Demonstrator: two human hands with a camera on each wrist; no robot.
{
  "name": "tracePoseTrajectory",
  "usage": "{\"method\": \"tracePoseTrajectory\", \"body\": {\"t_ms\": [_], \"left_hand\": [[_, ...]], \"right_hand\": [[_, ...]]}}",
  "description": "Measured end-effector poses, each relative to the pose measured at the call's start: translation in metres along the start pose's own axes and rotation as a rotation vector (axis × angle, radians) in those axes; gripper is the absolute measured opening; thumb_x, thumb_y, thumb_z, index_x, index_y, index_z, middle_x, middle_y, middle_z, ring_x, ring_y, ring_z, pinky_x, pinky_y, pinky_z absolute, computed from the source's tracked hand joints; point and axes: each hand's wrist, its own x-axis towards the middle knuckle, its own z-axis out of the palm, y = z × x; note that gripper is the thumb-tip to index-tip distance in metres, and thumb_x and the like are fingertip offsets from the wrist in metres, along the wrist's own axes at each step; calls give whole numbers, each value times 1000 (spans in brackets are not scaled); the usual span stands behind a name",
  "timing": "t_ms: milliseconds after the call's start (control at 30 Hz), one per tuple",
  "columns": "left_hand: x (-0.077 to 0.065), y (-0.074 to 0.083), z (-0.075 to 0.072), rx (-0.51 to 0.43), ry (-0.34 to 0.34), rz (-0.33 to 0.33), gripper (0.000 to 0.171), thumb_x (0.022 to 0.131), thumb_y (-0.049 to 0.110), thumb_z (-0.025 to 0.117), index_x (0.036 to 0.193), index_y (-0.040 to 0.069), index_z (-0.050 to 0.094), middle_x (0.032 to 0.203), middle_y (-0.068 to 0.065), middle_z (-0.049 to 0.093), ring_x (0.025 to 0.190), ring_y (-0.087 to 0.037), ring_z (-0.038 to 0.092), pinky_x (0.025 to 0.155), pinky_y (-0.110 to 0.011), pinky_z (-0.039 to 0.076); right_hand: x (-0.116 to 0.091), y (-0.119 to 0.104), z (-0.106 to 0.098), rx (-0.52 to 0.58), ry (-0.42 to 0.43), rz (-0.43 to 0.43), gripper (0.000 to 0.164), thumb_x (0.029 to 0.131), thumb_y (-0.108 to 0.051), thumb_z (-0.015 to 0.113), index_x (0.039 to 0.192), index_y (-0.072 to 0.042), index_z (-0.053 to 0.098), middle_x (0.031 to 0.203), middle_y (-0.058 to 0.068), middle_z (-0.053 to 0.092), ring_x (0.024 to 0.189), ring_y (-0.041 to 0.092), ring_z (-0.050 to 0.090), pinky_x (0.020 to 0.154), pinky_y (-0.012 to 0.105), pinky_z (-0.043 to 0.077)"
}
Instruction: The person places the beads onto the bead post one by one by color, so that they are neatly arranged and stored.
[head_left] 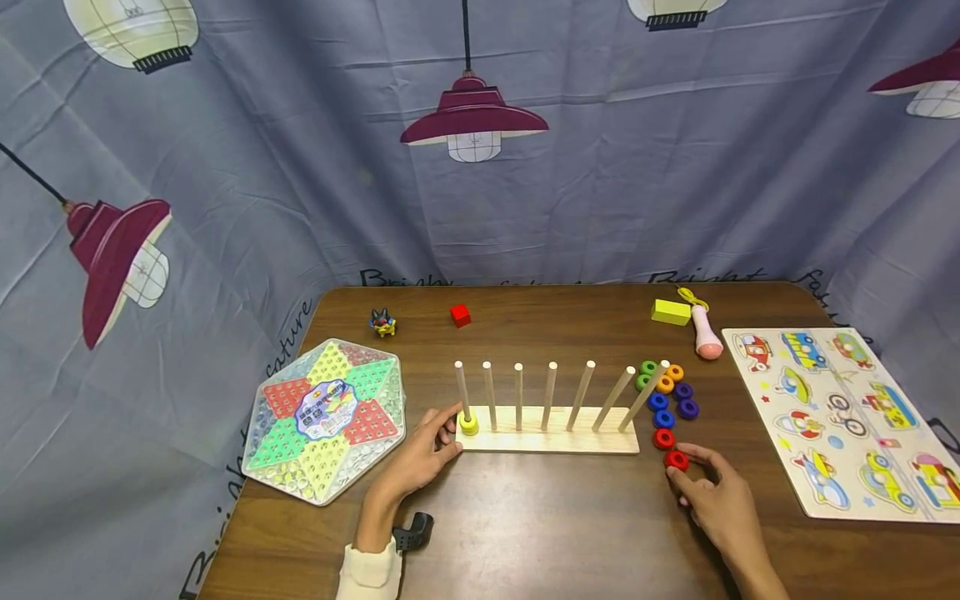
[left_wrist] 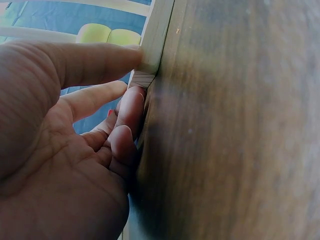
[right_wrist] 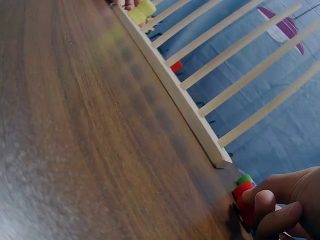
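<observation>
A wooden peg stand [head_left: 555, 442] bears a row of several upright pegs. Yellow rings [head_left: 468, 422] are stacked on its leftmost peg; two show in the left wrist view. My left hand [head_left: 422, 452] holds the stand's left end, with the thumb [left_wrist: 100, 64] at the front corner and other fingers against the end face. Off the stand's right end, my right hand [head_left: 712, 493] pinches a red ring [head_left: 677, 461] between thumb and forefinger, low at the table. Another red ring [head_left: 663, 439] lies just behind it, beside blue rings [head_left: 659, 410].
Purple rings [head_left: 687, 408], orange rings [head_left: 665, 383] and green rings [head_left: 643, 382] lie behind. A vehicle puzzle board [head_left: 817, 442] is at right, a hexagonal checkers box [head_left: 326, 421] at left. A red cube [head_left: 461, 315], small figurine [head_left: 382, 322], yellow block [head_left: 671, 312] and pink-handled toy [head_left: 706, 333] stand farther back.
</observation>
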Motion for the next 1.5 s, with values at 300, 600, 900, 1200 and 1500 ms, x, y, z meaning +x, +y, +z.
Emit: {"method": "tracePoseTrajectory", "body": {"t_ms": [300, 600, 900, 1200, 1500], "left_hand": [[6, -36, 7, 38, -9, -34, 59, 88, 1, 64, 142, 6, 42, 104, -9, 47, 89, -17, 47, 77, -26, 40], [8, -36, 8, 47, -12, -23, 59, 88, 2, 64, 142, 7, 42, 103, -8, 48, 88, -16, 47, 77, -27, 41], [8, -36, 9, 51, -21, -12, 59, 88, 2, 64, 143, 7, 42, 104, -9, 48, 89, -17, 47, 77, -27, 41], [7, -38, 8, 59, 11, 21, 60, 86, 0, 66, 142, 5, 43, 102, -9, 49, 87, -19, 48, 75, -28, 41], [5, -37, 7, 54, 11, -4, 60, 87, -1, 65, 142, 6, 43, 103, -9, 49, 88, -19, 48, 77, -31, 41]], "right_hand": [[-2, -2, -7, 55, 26, 26, 48, 88, -33, 69, 129, -13, 52, 54, 7, 58, 36, 7, 41, 34, 25, 36], [3, -48, -39, 18, 167, -149, 45, 89, -34, 67, 129, -15, 59, 48, 11, 53, 34, 8, 36, 32, 27, 28], [15, -125, -77, 76, 265, -318, 42, 85, -23, 72, 125, -17, 63, 51, 0, 51, 35, 6, 38, 33, 29, 24], [2, -223, -65, 113, 170, -543, 37, 86, -17, 72, 123, -18, 66, 97, 1, 53, 43, 8, 41, 34, 27, 28], [-5, -264, -11, 61, -129, -625, 35, 88, -26, 70, 121, -32, 63, 110, -12, 55, 39, 13, 46, 33, 26, 33]]}}
